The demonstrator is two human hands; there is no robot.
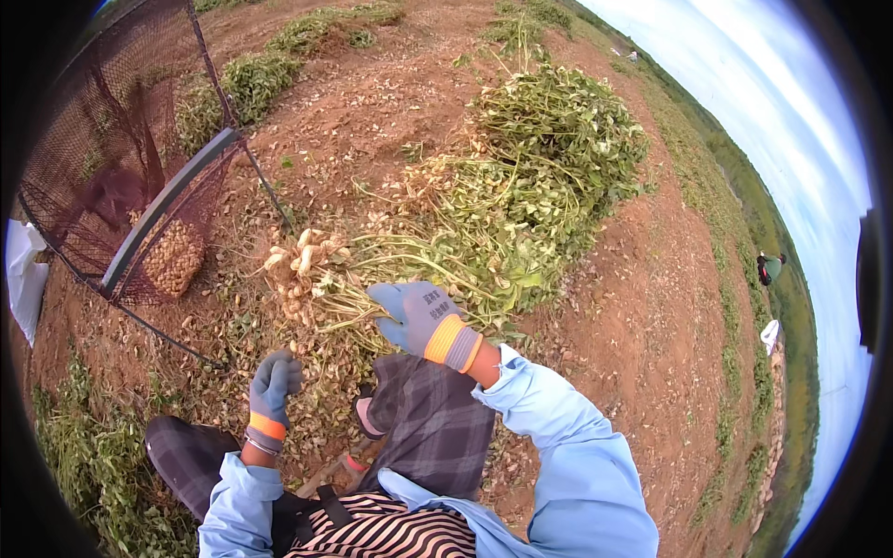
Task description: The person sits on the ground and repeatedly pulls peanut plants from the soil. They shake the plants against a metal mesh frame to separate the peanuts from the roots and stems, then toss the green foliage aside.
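My right hand [425,317], in a grey and blue work glove with an orange cuff, grips the stems [352,303] of a peanut plant. A cluster of pale peanut pods [303,258] hangs from the bunch's left end, while its leafy part [513,279] stretches off to the upper right. Lower left of the pods is my gloved left hand [274,387], apart from the bunch, its fingers curled. One pod [294,346] shows just above these fingertips; whether anything sits inside the hand is hidden.
A dark red mesh net [118,174] hangs on a frame with a grey bar [171,209], peanuts [171,258] heaped at its bottom. Beyond my right hand rises a pile of peanut plants [565,132]. A white sack [26,279] stands far left. A person [769,268] is far off right.
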